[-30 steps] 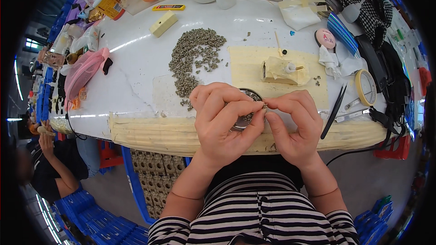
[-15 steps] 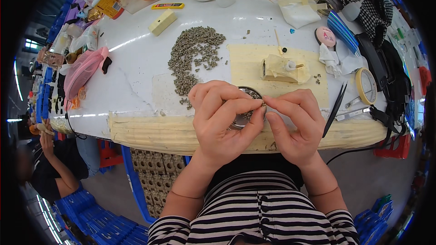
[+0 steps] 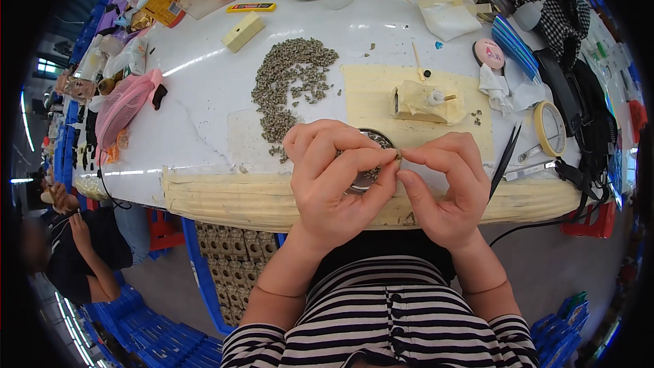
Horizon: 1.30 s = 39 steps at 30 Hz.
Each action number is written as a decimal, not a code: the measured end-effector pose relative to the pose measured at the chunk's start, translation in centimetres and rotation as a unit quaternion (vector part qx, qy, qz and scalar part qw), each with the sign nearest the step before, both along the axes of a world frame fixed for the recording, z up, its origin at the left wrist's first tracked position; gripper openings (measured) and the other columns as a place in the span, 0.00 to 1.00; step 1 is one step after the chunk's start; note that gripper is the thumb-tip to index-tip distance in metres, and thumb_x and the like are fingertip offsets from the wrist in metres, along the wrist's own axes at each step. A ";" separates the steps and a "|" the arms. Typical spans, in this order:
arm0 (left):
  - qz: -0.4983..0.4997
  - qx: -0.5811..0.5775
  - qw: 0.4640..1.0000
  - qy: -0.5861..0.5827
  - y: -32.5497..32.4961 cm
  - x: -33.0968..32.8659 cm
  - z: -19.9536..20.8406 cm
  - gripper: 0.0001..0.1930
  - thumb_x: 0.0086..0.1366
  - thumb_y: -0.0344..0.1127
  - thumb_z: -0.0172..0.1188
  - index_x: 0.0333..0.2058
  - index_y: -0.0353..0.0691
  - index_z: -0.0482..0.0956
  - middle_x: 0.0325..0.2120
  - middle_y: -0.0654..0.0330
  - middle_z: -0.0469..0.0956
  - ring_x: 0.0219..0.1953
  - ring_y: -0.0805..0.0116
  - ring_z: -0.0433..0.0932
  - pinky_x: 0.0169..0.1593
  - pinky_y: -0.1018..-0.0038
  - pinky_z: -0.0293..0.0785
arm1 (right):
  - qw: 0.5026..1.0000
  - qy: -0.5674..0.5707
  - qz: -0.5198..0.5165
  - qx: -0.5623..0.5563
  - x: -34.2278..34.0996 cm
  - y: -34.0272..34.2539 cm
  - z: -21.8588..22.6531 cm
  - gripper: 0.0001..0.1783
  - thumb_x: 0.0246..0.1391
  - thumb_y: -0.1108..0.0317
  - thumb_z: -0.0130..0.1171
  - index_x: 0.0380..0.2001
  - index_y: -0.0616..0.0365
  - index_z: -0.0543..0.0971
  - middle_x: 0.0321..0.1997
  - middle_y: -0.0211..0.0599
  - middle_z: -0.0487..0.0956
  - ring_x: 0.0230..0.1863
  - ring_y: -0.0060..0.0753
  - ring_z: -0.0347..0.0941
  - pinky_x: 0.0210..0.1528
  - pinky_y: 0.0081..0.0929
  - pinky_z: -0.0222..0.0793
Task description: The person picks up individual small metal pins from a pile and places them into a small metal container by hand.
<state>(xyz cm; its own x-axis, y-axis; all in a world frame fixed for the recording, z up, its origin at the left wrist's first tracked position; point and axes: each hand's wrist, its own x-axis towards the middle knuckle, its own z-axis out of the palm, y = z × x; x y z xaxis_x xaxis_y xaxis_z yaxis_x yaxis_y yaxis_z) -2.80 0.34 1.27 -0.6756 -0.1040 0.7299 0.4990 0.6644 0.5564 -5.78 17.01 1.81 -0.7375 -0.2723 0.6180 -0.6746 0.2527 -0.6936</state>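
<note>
2 bare hands are observed at the near edge of the counter (image 3: 197, 123). By the left hand (image 3: 334, 187), a small metal piece (image 3: 398, 157) is pinched between thumb and forefinger. The forefinger of the right hand (image 3: 446, 187) is brought up to the same piece from the other side; whether the piece is also gripped by the right thumb cannot be told. The piece is thus located in the narrow space between the 2 hands.

A round dish (image 3: 387, 140) containing similar pieces is partly covered by the left hand and lies behind its fingers. Beyond the left hand, a curved pile of small metal pieces (image 3: 293, 71) is spread on the counter. Beyond the right hand, a tape-covered block (image 3: 417, 103) is noted, with a wooden stick (image 3: 416, 56) farther out. Just right of the right hand, black tweezers (image 3: 505, 162) are laid, followed by a roll of tape (image 3: 539, 131).

Well left of the left hand, a pink mesh basket (image 3: 122, 116) is recorded; a cream block (image 3: 243, 32) is placed farther beyond that hand. Below and left of the left hand, a blue crate (image 3: 206, 293) is filled with patterned metal-coloured blocks (image 3: 235, 269).
</note>
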 end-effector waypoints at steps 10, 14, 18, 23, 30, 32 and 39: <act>0.004 0.010 1.000 -0.004 0.1 0.0 0.2 0.11 0.44 0.28 0.74 0.29 0.46 0.85 0.28 0.69 0.78 0.35 0.68 0.74 0.45 0.69 0.59 | 1.000 0.024 -0.012 0.015 0.0 0.1 0.1 0.16 0.40 0.76 0.74 0.37 0.56 0.86 0.32 0.33 0.79 0.33 0.34 0.71 0.36 0.28 0.66; -0.007 0.014 1.000 0.002 0.0 0.1 0.2 0.11 0.44 0.28 0.74 0.30 0.46 0.85 0.27 0.69 0.78 0.34 0.69 0.74 0.45 0.69 0.59 | 1.000 -0.002 -0.005 0.023 -0.1 0.1 0.0 0.14 0.42 0.74 0.73 0.36 0.58 0.86 0.32 0.34 0.79 0.33 0.35 0.71 0.36 0.28 0.66; -0.009 0.009 1.000 0.002 0.0 0.1 0.2 0.12 0.44 0.27 0.74 0.30 0.46 0.86 0.28 0.69 0.78 0.34 0.69 0.74 0.45 0.69 0.58 | 0.999 -0.031 0.018 0.027 -0.3 0.1 -0.1 0.13 0.44 0.73 0.73 0.36 0.59 0.85 0.32 0.35 0.79 0.33 0.36 0.71 0.36 0.29 0.67; -0.004 0.004 1.000 0.003 0.0 0.1 0.1 0.12 0.44 0.28 0.74 0.30 0.47 0.86 0.28 0.69 0.78 0.35 0.69 0.74 0.45 0.69 0.58 | 1.000 -0.010 0.004 0.007 -0.2 0.1 -0.1 0.13 0.44 0.73 0.73 0.36 0.59 0.85 0.32 0.35 0.79 0.33 0.36 0.72 0.35 0.28 0.67; 0.005 0.004 1.000 0.002 0.0 0.1 0.0 0.11 0.45 0.29 0.74 0.30 0.47 0.85 0.29 0.69 0.78 0.36 0.67 0.74 0.46 0.69 0.59 | 1.000 0.023 -0.010 0.006 -0.1 0.2 -0.1 0.15 0.43 0.74 0.73 0.38 0.58 0.86 0.32 0.33 0.79 0.33 0.34 0.71 0.36 0.27 0.67; 0.001 0.001 1.000 -0.002 0.0 0.2 0.1 0.11 0.44 0.27 0.74 0.30 0.44 0.85 0.29 0.67 0.78 0.38 0.65 0.74 0.46 0.69 0.63 | 0.999 0.026 -0.010 0.020 -0.1 0.3 -0.1 0.15 0.43 0.74 0.73 0.39 0.57 0.86 0.32 0.33 0.79 0.33 0.34 0.71 0.36 0.27 0.67; -0.004 0.006 1.000 0.000 -0.1 0.2 0.0 0.11 0.44 0.27 0.73 0.30 0.45 0.86 0.29 0.67 0.78 0.38 0.65 0.74 0.46 0.68 0.63 | 1.000 0.012 -0.016 0.018 0.0 0.2 -0.1 0.14 0.44 0.74 0.72 0.38 0.58 0.86 0.32 0.33 0.79 0.34 0.34 0.71 0.37 0.27 0.67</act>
